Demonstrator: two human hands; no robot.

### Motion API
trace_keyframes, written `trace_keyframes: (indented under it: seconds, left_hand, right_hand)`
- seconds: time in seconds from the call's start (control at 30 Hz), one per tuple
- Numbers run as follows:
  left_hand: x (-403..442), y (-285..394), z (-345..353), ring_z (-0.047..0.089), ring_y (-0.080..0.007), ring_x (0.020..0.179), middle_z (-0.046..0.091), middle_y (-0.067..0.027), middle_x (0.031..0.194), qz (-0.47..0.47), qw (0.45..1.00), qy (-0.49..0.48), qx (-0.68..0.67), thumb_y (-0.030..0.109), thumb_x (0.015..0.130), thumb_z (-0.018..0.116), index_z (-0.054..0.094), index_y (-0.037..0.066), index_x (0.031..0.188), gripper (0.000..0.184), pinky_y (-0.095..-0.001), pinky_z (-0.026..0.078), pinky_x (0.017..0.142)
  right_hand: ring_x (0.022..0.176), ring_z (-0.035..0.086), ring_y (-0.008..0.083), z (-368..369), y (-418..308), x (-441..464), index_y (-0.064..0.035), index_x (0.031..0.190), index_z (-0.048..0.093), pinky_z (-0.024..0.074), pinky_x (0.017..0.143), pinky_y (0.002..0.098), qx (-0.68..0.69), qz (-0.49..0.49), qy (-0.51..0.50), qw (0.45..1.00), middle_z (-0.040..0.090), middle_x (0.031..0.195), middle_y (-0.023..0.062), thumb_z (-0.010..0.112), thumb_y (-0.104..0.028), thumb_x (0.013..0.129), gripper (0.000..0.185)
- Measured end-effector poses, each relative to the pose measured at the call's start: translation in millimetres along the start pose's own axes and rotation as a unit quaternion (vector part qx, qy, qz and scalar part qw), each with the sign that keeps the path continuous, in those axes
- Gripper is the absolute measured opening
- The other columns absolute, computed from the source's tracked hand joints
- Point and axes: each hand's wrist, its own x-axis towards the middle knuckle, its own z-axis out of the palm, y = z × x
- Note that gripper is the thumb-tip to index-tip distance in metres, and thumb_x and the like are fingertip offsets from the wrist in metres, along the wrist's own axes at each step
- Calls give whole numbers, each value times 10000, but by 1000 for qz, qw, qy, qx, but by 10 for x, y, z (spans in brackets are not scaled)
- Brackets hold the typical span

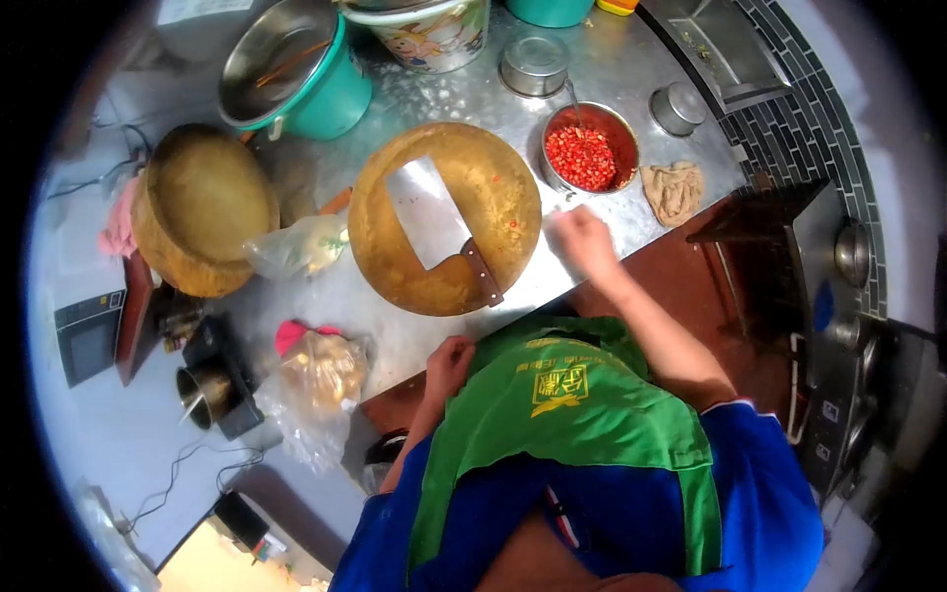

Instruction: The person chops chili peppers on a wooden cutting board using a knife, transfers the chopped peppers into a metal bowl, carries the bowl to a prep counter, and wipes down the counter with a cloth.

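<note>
My right hand (pixel 580 238) is over the metal worktop, between the round chopping board and a metal bowl (pixel 548 171). Its fingers look curled in, slightly blurred, and I see nothing in them. Chopped red chillies (pixel 582 158) lie in that bowl, with a spoon handle leaning out at the back. My left hand (pixel 452 362) is curled closed at the worktop's front edge, beside my green apron (pixel 592 405), and nothing shows in it. A cleaver (pixel 431 212) lies flat on the chopping board (pixel 395 286), its dark handle pointing towards me. Small red bits are stuck to the board.
A second thick round board (pixel 207 207) leans at the left. Plastic bags (pixel 306 247) lie near the boards. Behind are a teal bucket (pixel 340 99), a patterned bucket (pixel 434 39) and lidded metal pots (pixel 535 67). A tan cloth (pixel 674 192) lies right of the chilli bowl.
</note>
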Motion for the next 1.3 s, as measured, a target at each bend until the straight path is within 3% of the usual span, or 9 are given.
trace_keyframes:
  seconds: [0.13,0.37,0.53,0.67,0.73,0.87,0.93,1.1,1.3]
  left_hand:
    - [38,-95,147,691,-200,813,707,-118,902,27,999,-39,-26,136,907,698,652,35,1042,174,-321,545,730]
    - [214,359,245,673,-198,764,696,-106,854,56,995,-79,9,135,906,698,649,40,1031,165,-318,531,700]
    - [152,419,495,668,-204,750,692,-110,839,42,998,-37,30,140,908,695,647,39,1025,162,-318,529,695]
    - [185,586,854,664,-199,738,690,-110,842,49,996,-68,41,134,909,695,648,48,1024,152,-315,528,683]
    - [221,668,1014,657,-182,729,689,-98,839,57,993,-81,64,125,909,698,652,55,1025,142,-304,525,675]
    - [282,855,1440,636,-136,725,683,-65,835,167,979,-94,66,102,915,702,658,60,1025,126,-276,517,670]
    - [309,1098,1724,627,-121,733,677,-53,832,189,974,-125,13,89,919,701,660,55,1025,119,-268,514,674]
    - [699,1524,2462,612,-111,763,656,-28,835,151,953,-262,31,37,921,683,659,37,1012,93,-268,513,690]
    - [898,2545,3699,643,-162,814,667,-108,880,232,833,-473,171,66,912,686,660,11,994,102,-291,516,721]
  right_hand:
    - [472,523,129,-795,473,396,-27,799,580,415,446,299,139,184,158,960,555,594,38,613,-425,968,434]
    - [515,575,252,-930,445,1009,115,858,573,497,519,405,-75,70,113,988,637,723,143,772,-579,783,726]
    - [519,540,152,-639,280,514,-29,864,492,473,395,312,201,251,74,944,548,716,64,778,-509,825,560]
    - [491,594,193,-366,600,831,28,940,590,499,428,349,314,193,110,923,606,683,106,642,-165,876,210]
    - [491,602,218,-522,465,876,16,908,596,517,480,366,340,185,145,911,622,682,119,601,-138,876,158]
    - [493,613,277,-1054,786,740,1,859,594,538,602,390,66,119,48,989,646,688,177,589,-120,832,124]
    - [419,563,176,-1248,1020,393,20,812,571,455,386,336,160,74,111,978,580,584,88,583,-70,847,98]
    - [429,539,137,-2792,1185,-683,-24,783,553,438,377,298,334,138,119,925,576,620,59,587,-57,827,64]
    - [493,571,133,-4081,1906,-1871,-17,827,574,468,409,298,336,138,399,842,578,652,54,586,-70,836,55]
